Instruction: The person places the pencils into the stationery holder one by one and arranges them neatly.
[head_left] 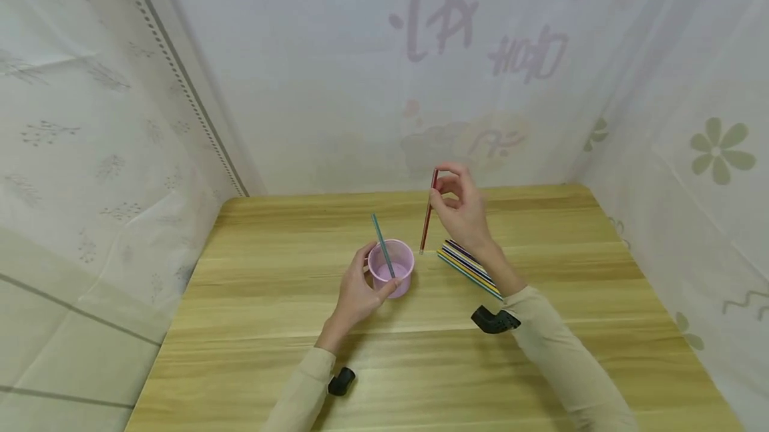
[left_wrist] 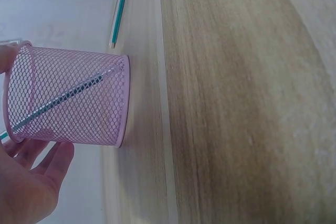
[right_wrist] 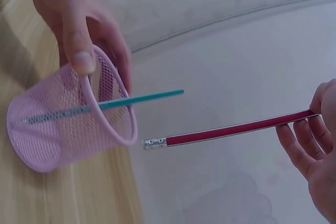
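A pink mesh pencil cup (head_left: 401,282) stands upright on the table, and my left hand (head_left: 359,290) grips its rim and side, thumb at the near edge. One teal pencil (right_wrist: 152,97) leans inside the cup, its upper part sticking out past the rim. To the right of the cup my right hand (head_left: 462,208) pinches a dark red pencil (right_wrist: 231,128) near its upper end. That pencil hangs steeply in the head view, its silver-banded eraser end (right_wrist: 154,144) lowest. In the right wrist view this end is close beside the cup's rim.
Several pencils (head_left: 468,268) in teal, yellow, white and dark colours lie side by side on the wooden table (head_left: 270,252), partly under my right forearm. A printed white curtain (head_left: 312,85) hangs behind and at both sides. Each wrist carries a black camera mount (head_left: 495,320).
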A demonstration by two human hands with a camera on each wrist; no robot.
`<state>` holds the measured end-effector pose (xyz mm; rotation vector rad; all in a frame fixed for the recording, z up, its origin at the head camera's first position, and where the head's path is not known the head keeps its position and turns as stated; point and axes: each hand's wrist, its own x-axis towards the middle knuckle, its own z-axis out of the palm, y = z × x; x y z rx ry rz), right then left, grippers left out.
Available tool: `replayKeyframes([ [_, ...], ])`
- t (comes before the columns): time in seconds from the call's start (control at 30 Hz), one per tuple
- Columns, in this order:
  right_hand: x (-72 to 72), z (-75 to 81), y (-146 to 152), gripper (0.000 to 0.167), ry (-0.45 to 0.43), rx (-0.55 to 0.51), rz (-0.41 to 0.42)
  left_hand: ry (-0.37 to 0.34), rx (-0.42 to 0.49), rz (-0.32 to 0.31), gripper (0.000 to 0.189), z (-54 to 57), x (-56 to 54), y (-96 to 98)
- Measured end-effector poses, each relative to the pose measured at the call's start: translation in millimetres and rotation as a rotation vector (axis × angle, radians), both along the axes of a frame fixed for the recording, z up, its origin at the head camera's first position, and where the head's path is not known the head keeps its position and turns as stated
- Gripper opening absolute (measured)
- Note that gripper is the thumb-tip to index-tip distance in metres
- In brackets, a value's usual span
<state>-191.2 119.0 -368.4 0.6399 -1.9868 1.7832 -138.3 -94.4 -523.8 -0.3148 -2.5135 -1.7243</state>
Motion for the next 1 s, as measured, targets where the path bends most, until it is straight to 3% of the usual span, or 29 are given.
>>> replayKeyframes([
  [0.23, -2.2, -10.1, -20.4, 0.039, -0.004, 0.014, 0.031, 0.024, 0.002, -0.007, 0.092, -0.8, -4.8, 1.9],
  [0.43, -3.4, -27.9, -34.5, 0.039, -0.074, 0.075, 0.057, 0.025, 0.003, -0.012, 0.091, 0.0, -7.4, 2.7],
  [0.63, -1.4, -46.9, -41.8, 0.040, -0.134, 0.114, 0.067, 0.023, 0.009, -0.017, 0.092, -1.7, -3.3, 2.0],
  [1.0, 2.6, -59.4, -48.1, 0.041, -0.108, 0.217, 0.082, 0.030, 0.006, -0.004, 0.091, -2.2, -1.0, 0.1],
])
